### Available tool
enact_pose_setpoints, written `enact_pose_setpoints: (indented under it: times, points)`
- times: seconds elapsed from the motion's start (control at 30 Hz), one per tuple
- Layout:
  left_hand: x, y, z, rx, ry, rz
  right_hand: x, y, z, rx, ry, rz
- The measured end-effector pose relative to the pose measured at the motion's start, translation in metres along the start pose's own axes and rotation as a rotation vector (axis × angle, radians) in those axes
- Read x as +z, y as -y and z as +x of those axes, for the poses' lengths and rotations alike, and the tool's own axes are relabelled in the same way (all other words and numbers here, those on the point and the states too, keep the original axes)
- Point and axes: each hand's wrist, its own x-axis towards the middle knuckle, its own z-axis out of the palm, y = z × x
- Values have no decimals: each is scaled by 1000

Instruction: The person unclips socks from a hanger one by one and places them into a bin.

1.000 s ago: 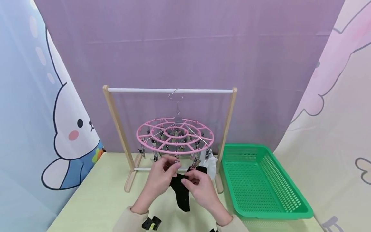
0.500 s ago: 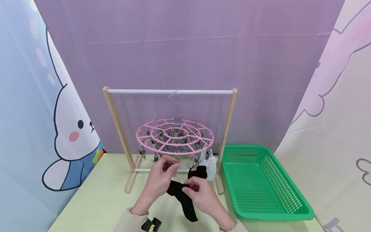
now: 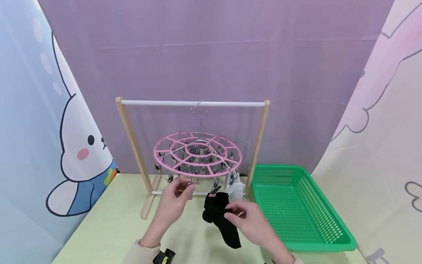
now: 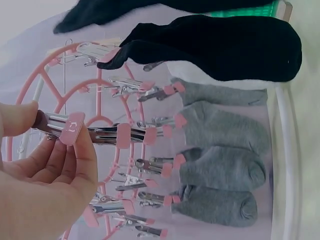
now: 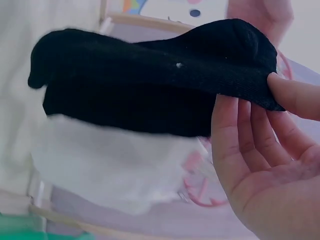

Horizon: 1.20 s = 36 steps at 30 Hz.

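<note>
Between thumb and fingers, my left hand pinches a metal clip with pink tips, at the front of a round pink drying hanger. The clip's mouth has no sock in it. My right hand pinches a black sock near its cuff, and the toe droops toward the table. Just behind it, a second black sock hangs from a clip on the hanger. Several grey socks hang from clips farther back, seen in the left wrist view. Something white hangs at the hanger's right.
The hanger hooks over the white bar of a wooden stand. To the right, a green plastic basket sits on the pale table. A purple curtain closes off the back.
My right hand has drawn the black sock rightward, away from my left hand. My left hand has shifted a little left with the clip, and the hanger has turned and tilted slightly.
</note>
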Motion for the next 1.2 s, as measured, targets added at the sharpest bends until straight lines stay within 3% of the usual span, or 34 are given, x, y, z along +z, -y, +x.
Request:
enact_pose_setpoints:
  times: [0.3,0.4,0.53,0.77,0.9,1.03,1.2]
  points:
    - [-8,3,1,-4,-47,-36,-48,15,-7,123,-162,15]
    - [-10,4,3,-10,-59,-59,-66,16,-10,116,-212,-16]
    - [-12,4,4,-13,-64,-100,-88,12,-16,85,-284,-77]
    - [-17,8,5,-19,-89,-23,-118,-11,-25,137,-391,-131]
    - [-20,10,5,-15,-91,-39,-124,-29,-28,213,-398,-118]
    - [-22,10,5,5,-103,-17,-123,-51,-32,310,-338,-90]
    - [-24,12,6,3,-120,10,-119,-80,-35,396,-267,-129]
